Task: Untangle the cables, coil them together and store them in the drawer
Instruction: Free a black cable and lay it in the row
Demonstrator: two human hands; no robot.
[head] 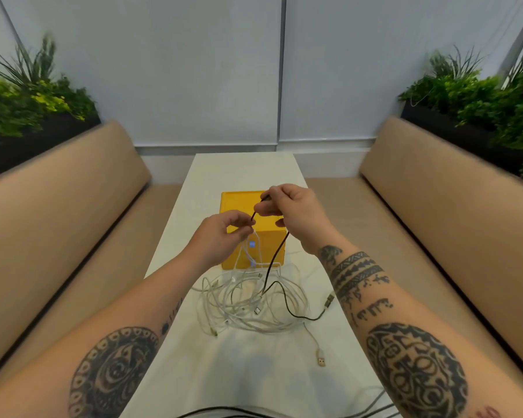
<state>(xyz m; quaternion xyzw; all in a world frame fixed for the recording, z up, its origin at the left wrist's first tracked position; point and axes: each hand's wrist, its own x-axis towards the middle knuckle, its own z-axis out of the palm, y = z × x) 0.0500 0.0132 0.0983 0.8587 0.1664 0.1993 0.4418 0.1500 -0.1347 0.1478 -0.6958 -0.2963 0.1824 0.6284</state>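
Between tan padded benches (73, 191), over a smooth white table (248, 167), my left hand (224, 233) pinches thin white cables (245, 303), my right hand (293, 215) a black cable (274, 257).

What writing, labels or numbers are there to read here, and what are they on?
None can be read.
Blue tag on the white cables: too small and blurred to read.
Yellow box: no writing shows.
Marks on the right forearm: shapes, no legible words.
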